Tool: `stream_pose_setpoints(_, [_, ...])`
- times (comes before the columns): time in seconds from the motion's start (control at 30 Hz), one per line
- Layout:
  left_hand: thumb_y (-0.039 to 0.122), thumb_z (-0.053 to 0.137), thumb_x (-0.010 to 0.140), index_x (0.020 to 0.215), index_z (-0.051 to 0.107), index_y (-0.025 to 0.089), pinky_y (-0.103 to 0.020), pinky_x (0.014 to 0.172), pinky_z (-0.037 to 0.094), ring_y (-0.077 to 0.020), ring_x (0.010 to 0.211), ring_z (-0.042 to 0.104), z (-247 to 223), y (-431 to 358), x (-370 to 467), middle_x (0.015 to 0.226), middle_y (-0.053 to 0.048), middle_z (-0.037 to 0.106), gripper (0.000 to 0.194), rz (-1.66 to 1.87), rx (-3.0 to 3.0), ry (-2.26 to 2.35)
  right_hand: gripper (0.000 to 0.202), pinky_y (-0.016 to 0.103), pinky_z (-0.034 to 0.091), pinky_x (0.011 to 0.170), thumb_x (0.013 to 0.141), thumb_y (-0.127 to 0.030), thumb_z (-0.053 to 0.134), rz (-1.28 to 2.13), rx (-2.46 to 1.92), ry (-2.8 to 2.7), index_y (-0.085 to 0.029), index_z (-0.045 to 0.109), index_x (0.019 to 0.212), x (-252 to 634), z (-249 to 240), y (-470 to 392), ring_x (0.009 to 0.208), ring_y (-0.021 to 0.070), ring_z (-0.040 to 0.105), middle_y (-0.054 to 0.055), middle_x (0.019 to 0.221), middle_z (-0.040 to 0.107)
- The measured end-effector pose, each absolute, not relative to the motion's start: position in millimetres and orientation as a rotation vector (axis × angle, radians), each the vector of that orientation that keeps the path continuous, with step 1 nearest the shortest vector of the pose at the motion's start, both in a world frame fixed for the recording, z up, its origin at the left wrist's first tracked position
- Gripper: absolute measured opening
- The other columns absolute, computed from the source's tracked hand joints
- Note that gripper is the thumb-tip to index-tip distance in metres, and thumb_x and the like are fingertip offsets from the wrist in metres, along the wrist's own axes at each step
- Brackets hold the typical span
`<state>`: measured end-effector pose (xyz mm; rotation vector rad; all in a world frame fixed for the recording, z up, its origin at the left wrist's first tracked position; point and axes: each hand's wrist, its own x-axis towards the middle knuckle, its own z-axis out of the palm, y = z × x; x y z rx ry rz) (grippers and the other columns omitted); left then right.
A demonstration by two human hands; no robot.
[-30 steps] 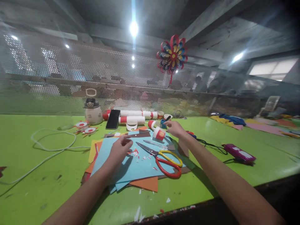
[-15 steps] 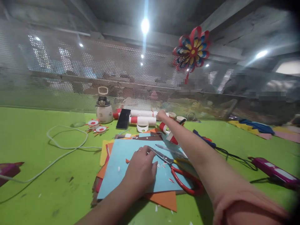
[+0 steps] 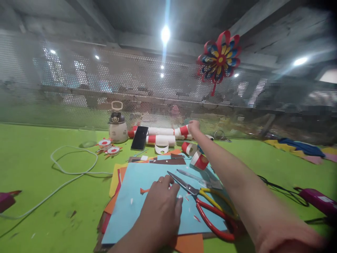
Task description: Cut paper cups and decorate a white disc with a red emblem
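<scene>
My left hand (image 3: 164, 202) rests on a light blue sheet (image 3: 126, 211), its fingers curled down beside the tip of the scissors; what lies under the fingers is hidden. My right hand (image 3: 194, 127) reaches to the back of the table, its fingers on the end of a red and white paper cup roll (image 3: 184, 130). Scissors with red and yellow handles (image 3: 193, 189) lie on the sheet, blades partly apart. A clear-bodied pen or tool (image 3: 195, 176) is behind them. Two red and white cups (image 3: 200, 160) lie tipped near my right forearm.
A phone (image 3: 140, 137) leans by white rolls (image 3: 167, 141). To its left stand a bottle (image 3: 117, 130) and red-and-white discs (image 3: 104, 143). A white cable (image 3: 65, 182) loops at left. At right lies a purple glue gun (image 3: 317, 200). A paper flower (image 3: 220, 59) hangs above.
My right hand has shifted slightly right, and a red and white cup end now shows beside it. The view has moved a little, with my left hand still on the sheet.
</scene>
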<state>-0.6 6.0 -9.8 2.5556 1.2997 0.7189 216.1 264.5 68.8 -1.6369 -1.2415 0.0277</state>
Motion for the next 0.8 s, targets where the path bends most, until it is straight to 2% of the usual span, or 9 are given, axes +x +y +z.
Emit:
stream_pose_setpoints(0.13, [0.017,0.047,0.086,0.103,0.063,0.015,-0.049,0.086,0.047,-0.0292,0.098,0.057,-12,12,-3,0.110,-0.015,0.058,0.024,0.812,2.465,1.273,0.033,0.044,0.054,0.084,0.093,-0.030,0.059,0.210,-1.532,-1.190,-0.017,0.057,0.123,225,96,240,0.102,0.0235,0.063,0.009,0.124,0.060])
stream_pose_setpoints(0.23, [0.023,0.049,0.086,0.111,0.059,0.016,-0.048,0.086,0.047,-0.0284,0.100,0.058,-15,22,-5,0.110,-0.014,0.058,0.027,0.973,2.218,1.198,0.032,0.043,0.054,0.082,0.093,-0.030,0.059,0.389,-1.415,-1.217,-0.017,0.057,0.122,215,96,199,0.100,0.0229,0.063,0.009,0.122,0.060])
stream_pose_setpoints(0.3, [0.031,0.055,0.085,0.119,0.054,0.015,-0.045,0.081,0.050,-0.0270,0.094,0.059,-16,29,-5,0.109,-0.014,0.059,0.038,1.096,1.903,1.155,0.031,0.042,0.055,0.081,0.093,-0.030,0.059,0.539,-1.314,-1.267,-0.016,0.058,0.121,203,86,162,0.098,0.0220,0.064,0.009,0.120,0.061])
stream_pose_setpoints(0.4, [0.042,0.065,0.078,0.129,0.046,0.019,-0.037,0.070,0.052,-0.0268,0.096,0.060,-11,32,-5,0.116,-0.014,0.058,0.059,1.175,1.423,0.969,0.028,0.040,0.056,0.079,0.093,-0.029,0.060,0.744,-1.123,-1.339,-0.016,0.059,0.118,183,63,100,0.094,0.0207,0.065,0.008,0.115,0.063])
stream_pose_setpoints(0.47, [0.043,0.068,0.078,0.128,0.048,0.020,-0.035,0.073,0.052,-0.0270,0.103,0.060,-6,29,-4,0.121,-0.014,0.060,0.059,1.166,1.286,0.724,0.026,0.039,0.056,0.077,0.091,-0.026,0.062,0.847,-0.990,-1.355,-0.015,0.060,0.114,172,51,63,0.090,0.0195,0.065,0.007,0.109,0.065])
stream_pose_setpoints(0.57, [0.037,0.073,0.076,0.123,0.051,0.020,-0.034,0.078,0.050,-0.0255,0.104,0.061,2,23,-3,0.121,-0.012,0.063,0.055,1.266,1.223,0.589,0.034,0.034,0.053,0.081,0.077,-0.021,0.074,0.958,-0.836,-1.320,-0.020,0.062,0.109,160,38,26,0.089,0.0174,0.064,0.002,0.095,0.067])
stream_pose_setpoints(0.7, [0.030,0.077,0.073,0.121,0.052,0.018,-0.037,0.088,0.049,-0.0244,0.100,0.064,5,24,-5,0.116,-0.012,0.066,0.055,1.410,1.194,0.563,0.056,0.034,0.052,0.081,0.069,-0.023,0.079,1.065,-0.746,-1.271,-0.025,0.057,0.120,153,29,10,0.086,0.0172,0.065,0.001,0.091,0.069])
stream_pose_setpoints(0.8, [0.030,0.077,0.074,0.122,0.052,0.016,-0.042,0.095,0.046,-0.0250,0.101,0.064,4,28,-9,0.117,-0.013,0.066,0.056,1.405,1.154,0.530,0.059,0.035,0.053,0.077,0.066,-0.023,0.080,1.121,-0.738,-1.250,-0.023,0.057,0.121,153,23,11,0.079,0.0174,0.066,0.000,0.082,0.069])
